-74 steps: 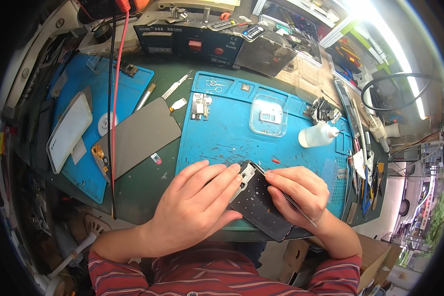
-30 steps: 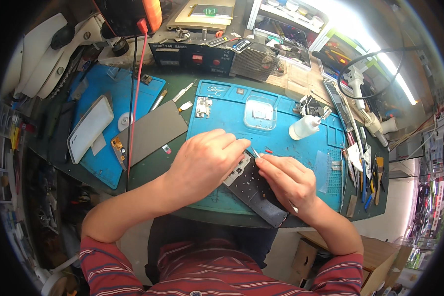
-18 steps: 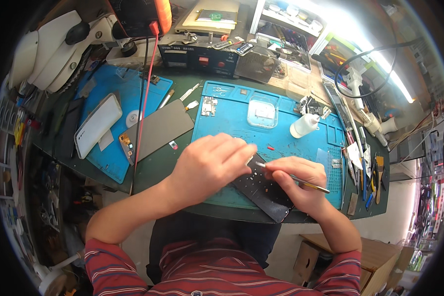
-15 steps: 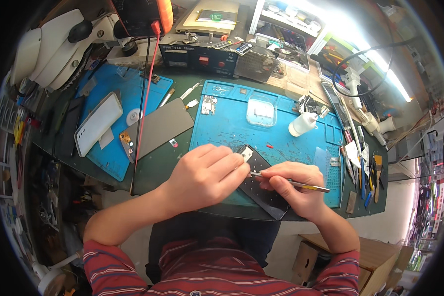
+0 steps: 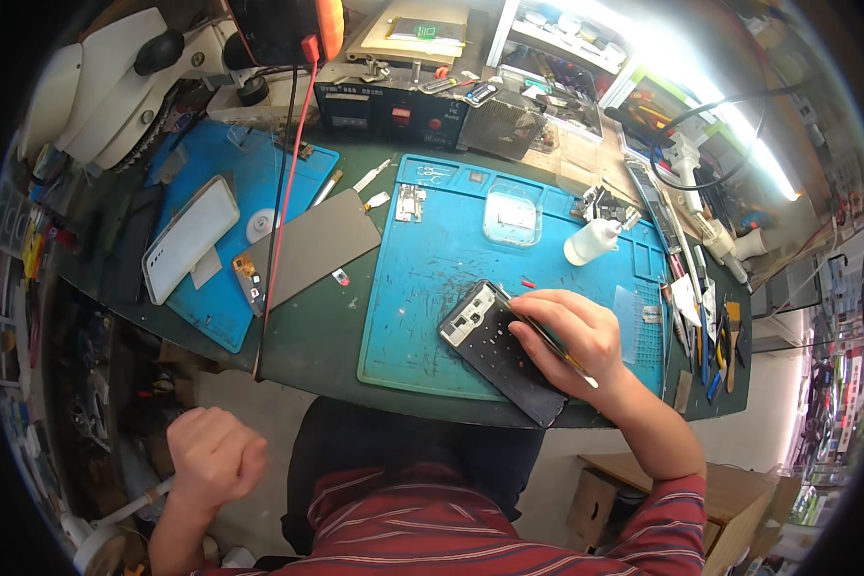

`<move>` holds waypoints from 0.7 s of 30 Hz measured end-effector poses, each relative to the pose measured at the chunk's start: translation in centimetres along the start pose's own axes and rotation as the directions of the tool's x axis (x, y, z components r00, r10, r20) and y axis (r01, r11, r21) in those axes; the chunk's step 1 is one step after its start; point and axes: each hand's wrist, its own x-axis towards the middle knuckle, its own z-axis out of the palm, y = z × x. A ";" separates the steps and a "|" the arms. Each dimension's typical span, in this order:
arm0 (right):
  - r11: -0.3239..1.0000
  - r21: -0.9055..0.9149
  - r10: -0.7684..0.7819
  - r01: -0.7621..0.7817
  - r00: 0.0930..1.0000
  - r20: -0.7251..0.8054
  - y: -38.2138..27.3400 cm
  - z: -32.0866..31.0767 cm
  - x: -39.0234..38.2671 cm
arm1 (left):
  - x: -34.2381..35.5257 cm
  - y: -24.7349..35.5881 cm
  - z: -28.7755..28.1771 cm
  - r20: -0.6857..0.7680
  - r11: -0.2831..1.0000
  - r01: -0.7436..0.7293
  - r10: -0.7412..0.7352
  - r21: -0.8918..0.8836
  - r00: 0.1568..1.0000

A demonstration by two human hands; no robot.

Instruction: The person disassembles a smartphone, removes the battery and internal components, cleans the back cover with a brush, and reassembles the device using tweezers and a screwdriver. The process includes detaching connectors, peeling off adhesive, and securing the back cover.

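A black phone frame (image 5: 507,370) lies slanted on the blue work mat (image 5: 422,336), with a pale section and cutouts at its upper end. My right hand (image 5: 578,338) is over the right side of that end, its fingers closed round a slim metal tool (image 5: 578,368) that looks like tweezers. The tool's tip is close to the frame; contact cannot be made out. Down at the left, beyond the table's front edge, my left hand (image 5: 216,456) is curled into a fist. What it holds, if anything, is hidden.
A white squeeze bottle (image 5: 592,241) and a clear box (image 5: 512,215) stand behind the frame. Left of the mat are a grey screen panel (image 5: 322,250) and a white phone back cover (image 5: 192,240). Hand tools (image 5: 715,336) line the right edge. Red and black cables (image 5: 283,192) hang at the left.
My left hand has left the phone frame, dropping down and left past the table edge. My right hand has shifted slightly left and up, tool in hand, and the frame's upper end is uncovered.
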 end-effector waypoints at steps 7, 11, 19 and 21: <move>0.993 -0.089 -0.072 0.072 0.997 0.002 0.5 0.6 0.0 | 8.1 0.9 3.1 -0.297 0.959 -0.249 0.201 -0.134 0.934; 0.993 -0.095 -0.075 0.076 0.997 0.015 0.5 0.5 0.2 | 14.3 3.2 5.8 -0.213 0.907 -0.166 0.087 -0.386 0.973; 0.989 -0.126 -0.070 0.071 0.997 0.014 0.7 0.6 0.0 | 19.1 5.2 9.1 -0.188 0.834 -0.159 0.068 -0.528 0.980; 0.988 -0.133 -0.076 0.077 0.997 0.014 0.6 0.7 0.1 | 19.1 5.2 9.0 -0.189 0.840 -0.158 0.067 -0.520 0.980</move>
